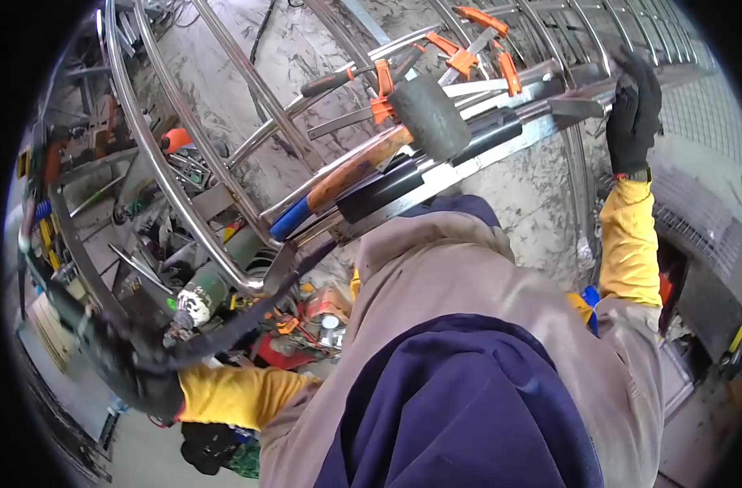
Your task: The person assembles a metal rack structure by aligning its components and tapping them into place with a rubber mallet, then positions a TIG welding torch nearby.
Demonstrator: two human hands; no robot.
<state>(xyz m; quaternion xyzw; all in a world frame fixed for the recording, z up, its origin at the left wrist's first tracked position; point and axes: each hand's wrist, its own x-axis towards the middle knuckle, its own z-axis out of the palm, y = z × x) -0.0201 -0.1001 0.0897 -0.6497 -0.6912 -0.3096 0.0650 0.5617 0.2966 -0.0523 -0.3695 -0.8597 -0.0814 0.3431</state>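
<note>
My left hand (127,358), in a black glove and a yellow sleeve, is at the lower left, smeared by motion. It appears to grip one end of a dark, blurred strip (249,325), which slants up to the corner of a shiny metal tube frame (155,154). On the right, my gloved right hand (635,118) has its fingers stretched out by the end of the frame's flat bar (533,130). Lying across the bars is a mallet with a black head (429,118) and a wood-and-blue handle (359,167). Orange clamps (460,57) sit behind it.
Tools and scrap metal (200,175) crowd the left side. A green-and-white cylinder (196,301) stands among the clutter below the frame. More metal tubes (582,32) run along the top right. A wire grid (704,114) is beyond my right hand.
</note>
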